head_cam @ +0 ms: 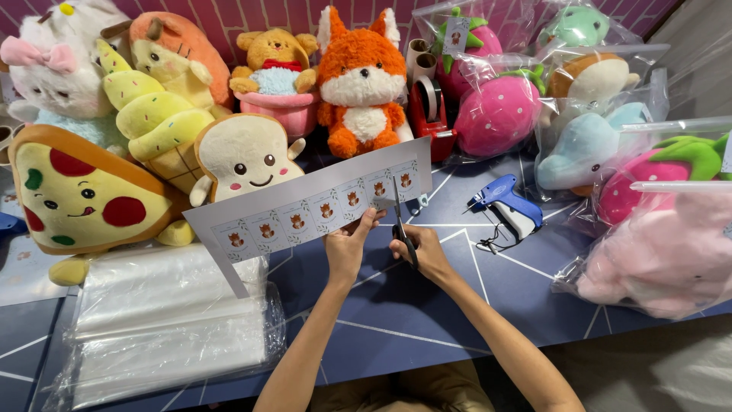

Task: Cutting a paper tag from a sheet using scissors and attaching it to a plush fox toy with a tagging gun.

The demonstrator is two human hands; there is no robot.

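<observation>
**A:** Your left hand (347, 248) pinches the lower edge of the long grey paper strip printed with small fox pictures (305, 210), holding it up over the dark blue table (396, 320). Your right hand (423, 252) is closed through the handles of the black-handled scissors (402, 225).

**B:** So you're mid-cut?

**A:** It looks so; the blades stand at the strip's bottom edge between two pictures, though I can't tell how far they've bitten. The next snip wants the strip taut and the blades kept between the pictures.

**B:** Room?

**A:** Open table beneath your wrists; the stack of clear plastic bags (168, 320) lies left, the blue tagging gun (507, 202) right, both apart.
</observation>
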